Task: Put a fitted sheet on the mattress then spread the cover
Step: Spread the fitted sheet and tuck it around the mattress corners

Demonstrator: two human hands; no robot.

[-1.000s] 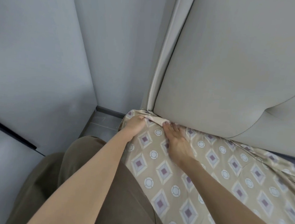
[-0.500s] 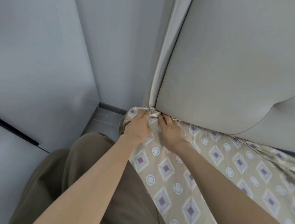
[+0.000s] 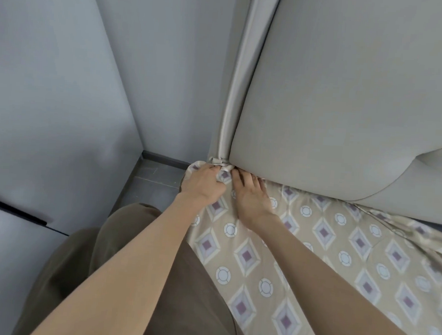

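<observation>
Both hands (image 3: 203, 185) (image 3: 250, 199) on sheet (image 3: 321, 257) (headboard (image 3: 352, 98) corner)

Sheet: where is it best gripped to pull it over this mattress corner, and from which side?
Grip the bunched corner of the sheet, from the open floor side, as the left hand does. The fabric gathers into pinchable folds there; elsewhere it lies flat, and the headboard blocks the far side. The right hand presses flat beside it.
</observation>
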